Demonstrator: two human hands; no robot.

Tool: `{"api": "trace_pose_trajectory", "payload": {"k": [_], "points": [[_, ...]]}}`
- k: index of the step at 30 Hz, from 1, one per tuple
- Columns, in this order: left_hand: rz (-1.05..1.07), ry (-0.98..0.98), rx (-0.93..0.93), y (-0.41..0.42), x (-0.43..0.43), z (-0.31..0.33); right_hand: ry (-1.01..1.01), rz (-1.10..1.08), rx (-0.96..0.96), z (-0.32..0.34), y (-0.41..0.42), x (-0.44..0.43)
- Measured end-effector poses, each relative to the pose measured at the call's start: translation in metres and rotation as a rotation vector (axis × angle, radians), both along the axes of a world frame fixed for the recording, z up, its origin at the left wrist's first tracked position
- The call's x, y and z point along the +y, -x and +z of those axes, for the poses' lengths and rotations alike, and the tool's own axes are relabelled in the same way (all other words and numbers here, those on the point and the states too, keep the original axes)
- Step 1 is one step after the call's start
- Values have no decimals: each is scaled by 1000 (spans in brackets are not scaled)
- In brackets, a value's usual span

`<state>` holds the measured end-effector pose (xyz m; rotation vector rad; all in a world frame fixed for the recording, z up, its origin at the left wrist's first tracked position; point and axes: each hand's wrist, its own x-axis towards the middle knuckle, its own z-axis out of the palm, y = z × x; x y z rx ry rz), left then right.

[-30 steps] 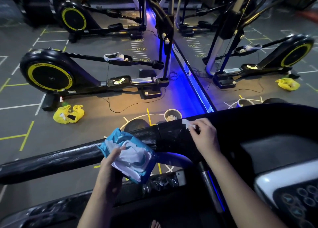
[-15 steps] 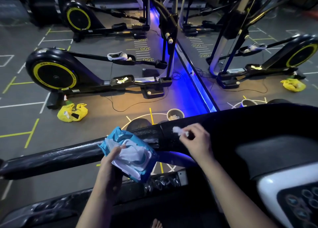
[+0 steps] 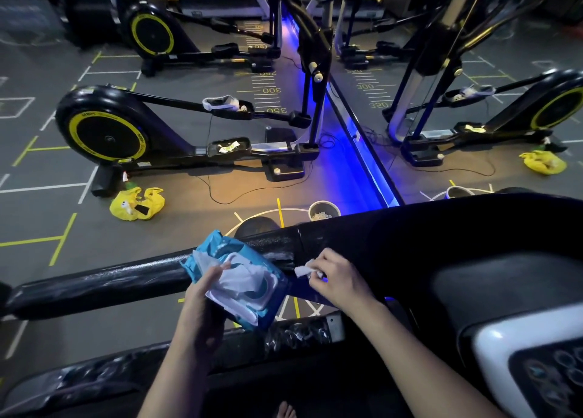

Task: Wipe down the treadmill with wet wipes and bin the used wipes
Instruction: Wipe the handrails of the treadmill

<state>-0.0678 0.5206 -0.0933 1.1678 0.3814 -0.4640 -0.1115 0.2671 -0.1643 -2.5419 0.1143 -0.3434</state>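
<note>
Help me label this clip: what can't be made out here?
Head view only.
- The wipe: mostly hidden by the right hand.
- Fingers of the left hand: hidden under the wipe pack.
- The bin: lower part hidden by the treadmill handrail; contents too small.
- The console: cut off by the right edge; buttons blurred.

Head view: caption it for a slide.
Left hand holds an open blue wipes pack while right hand pinches a crumpled wipe at the treadmill handrail.

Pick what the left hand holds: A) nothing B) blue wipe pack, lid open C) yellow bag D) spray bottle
B: the left hand grips the blue wipe pack, lid flipped open with a wipe poking out, while the right hand pinches a small wipe.
</note>
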Motion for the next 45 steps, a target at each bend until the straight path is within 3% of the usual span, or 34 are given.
{"api": "trace_pose_trajectory", "payload": {"k": [3, 6, 13, 20, 28, 33, 39, 42, 45], "points": [[-21, -2, -17, 1, 2, 5, -166, -129, -84, 15, -4, -3], [-11, -7, -10, 2, 3, 3, -141, -340, -284, 38, -19, -16], [-47, -24, -4, 4, 2, 6, 175, -69, -153, 22, -36, -24], [-21, -22, -35, 3, 5, 1, 198, 11, -161, 1, -9, 0], [-15, -7, -40, 1, 11, -7, -26, -375, -316, 20, 10, -11], [-27, -17, -42, 4, 10, -7, 84, -403, -432, 30, -2, -31], [-35, -52, -31, 6, 11, -9, 260, -23, -256, -12, 6, -1], [-32, -58, -32, 6, 13, -9, 347, -26, -163, -24, 19, 4], [-23, -65, -23, 5, 15, -10, 232, -78, -52, -26, 32, 5]]}}
